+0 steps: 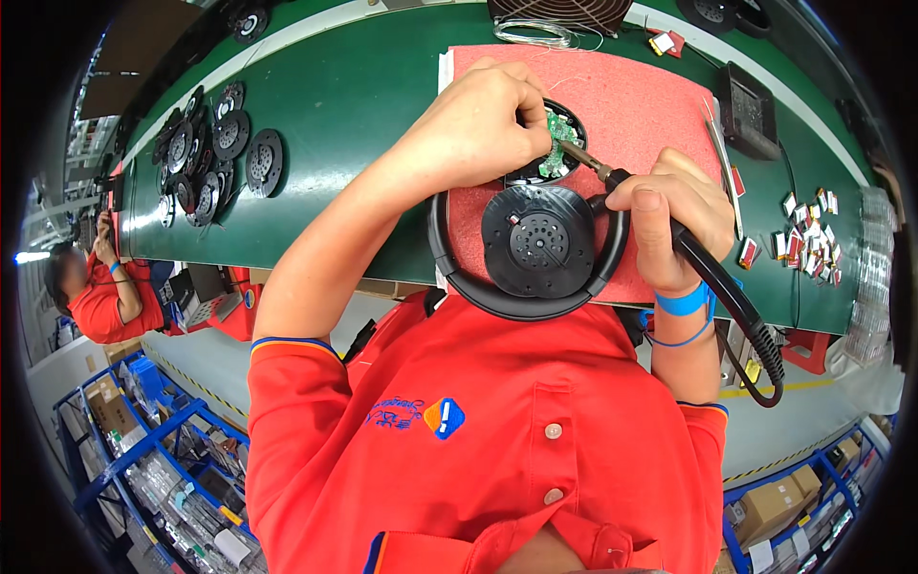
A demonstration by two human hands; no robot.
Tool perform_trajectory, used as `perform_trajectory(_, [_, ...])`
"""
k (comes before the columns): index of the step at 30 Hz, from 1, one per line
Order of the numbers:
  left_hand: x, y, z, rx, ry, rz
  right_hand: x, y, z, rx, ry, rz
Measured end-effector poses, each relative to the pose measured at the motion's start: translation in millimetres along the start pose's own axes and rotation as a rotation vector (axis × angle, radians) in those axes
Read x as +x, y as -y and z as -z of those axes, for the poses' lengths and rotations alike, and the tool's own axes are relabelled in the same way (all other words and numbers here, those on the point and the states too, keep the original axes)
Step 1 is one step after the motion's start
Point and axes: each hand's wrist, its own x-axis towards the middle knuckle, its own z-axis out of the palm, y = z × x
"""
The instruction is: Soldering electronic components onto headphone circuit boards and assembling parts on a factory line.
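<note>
My right hand [674, 215] grips a soldering iron [710, 263] with a black handle. Its metal tip reaches the green circuit board [557, 158] inside a round black cup [578, 122]. At the cup's left side my left hand [488, 124] is closed, fingertips pinched at the board; what they hold is hidden. Just below, a round black speaker plate [537, 239] with a perforated centre lies face up. A curved black band [521, 306], like a headphone headband, loops around the plate. These parts are on a pink foam mat [660, 105].
Several black speaker plates [229, 134] are piled on the green table [335, 105] at left. Small silver battery packs [811, 239] lie scattered at right, near tweezers [722, 163] and a black tray [748, 110]. Solder wire [535, 33] is coiled at the back. Another person [100, 297] sits far left.
</note>
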Motion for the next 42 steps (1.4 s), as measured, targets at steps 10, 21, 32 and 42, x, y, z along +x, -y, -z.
perform_trajectory(10, [2.7,1.3,-2.9,-0.019,-0.018,0.0,-0.1,-3.0,4.6,0.009,-0.036,0.026])
perform_trajectory(21, [-2.5,9.8,-8.5,0.03,-0.046,-0.026,-69.1,17.5,14.1,0.054,0.15,-0.115])
perform_trajectory(32, [-39.3,73.8,93.2,-0.02,-0.256,0.302,-62.3,23.0,7.5,-0.171,0.381,0.125])
perform_trajectory(42, [-65.3,114.0,115.0,0.018,-0.452,0.38,-68.1,31.0,30.2,-0.114,0.341,-0.002])
